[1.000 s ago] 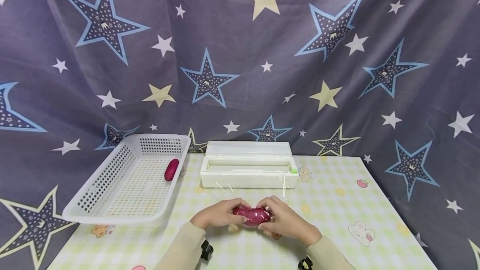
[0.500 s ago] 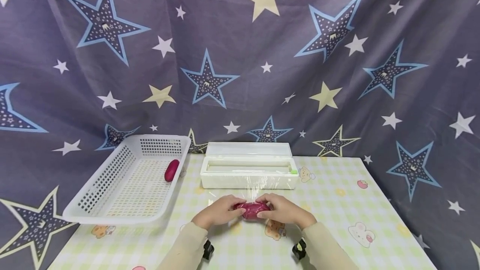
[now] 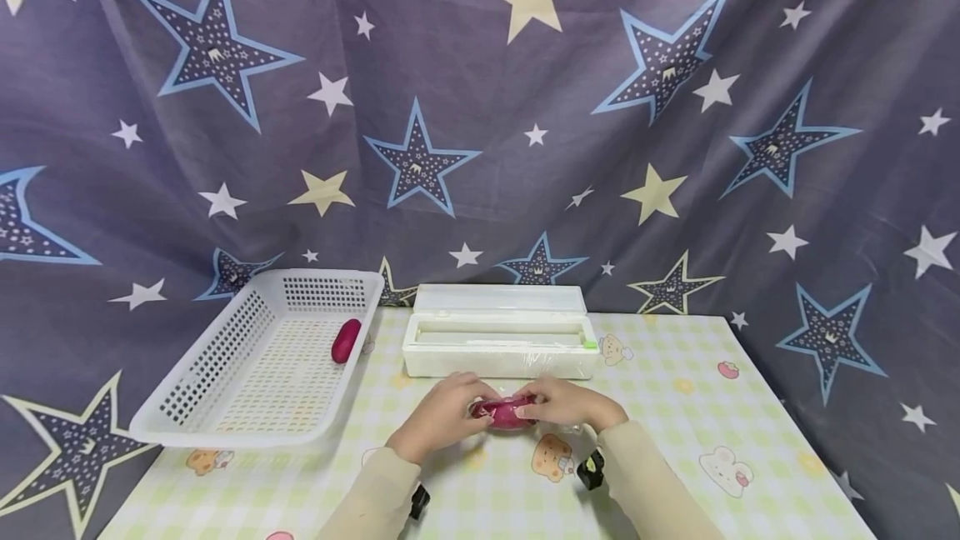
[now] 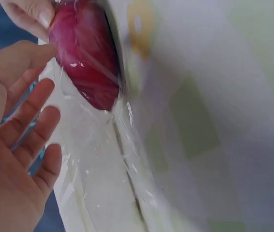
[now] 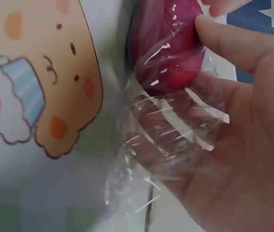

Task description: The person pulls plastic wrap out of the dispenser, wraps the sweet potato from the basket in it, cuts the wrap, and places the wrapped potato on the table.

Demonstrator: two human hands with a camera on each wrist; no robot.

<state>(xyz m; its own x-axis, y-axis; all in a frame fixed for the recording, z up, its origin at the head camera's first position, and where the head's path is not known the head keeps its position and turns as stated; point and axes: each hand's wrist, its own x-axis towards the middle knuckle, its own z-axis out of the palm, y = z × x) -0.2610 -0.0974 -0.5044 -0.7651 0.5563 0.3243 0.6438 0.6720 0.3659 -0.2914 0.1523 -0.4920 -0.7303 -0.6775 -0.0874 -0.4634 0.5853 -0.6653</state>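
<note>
A purple-red sweet potato (image 3: 506, 417) lies sideways between the two hands, just in front of the white cling film box (image 3: 498, 363). Clear cling film (image 5: 175, 121) wraps it and hangs loose past its right end. My left hand (image 3: 438, 419) holds its left end; the left wrist view shows the thumb at the sweet potato (image 4: 86, 53) and several fingers apart from it. My right hand (image 3: 573, 404) grips the other end, thumb on the near side, fingers behind the film. Film also stretches along the box side in the left wrist view.
At the left stands a white plastic basket (image 3: 217, 440) with another sweet potato (image 3: 346, 341) against its right wall. The film box's lid (image 3: 500, 299) is raised at the back. A starry curtain (image 3: 480, 148) hangs behind the checked tablecloth (image 3: 675, 440).
Both hands have moved the sweet potato away from the body, toward the film box. The film stretched between it and the box earlier is now gathered close around it.
</note>
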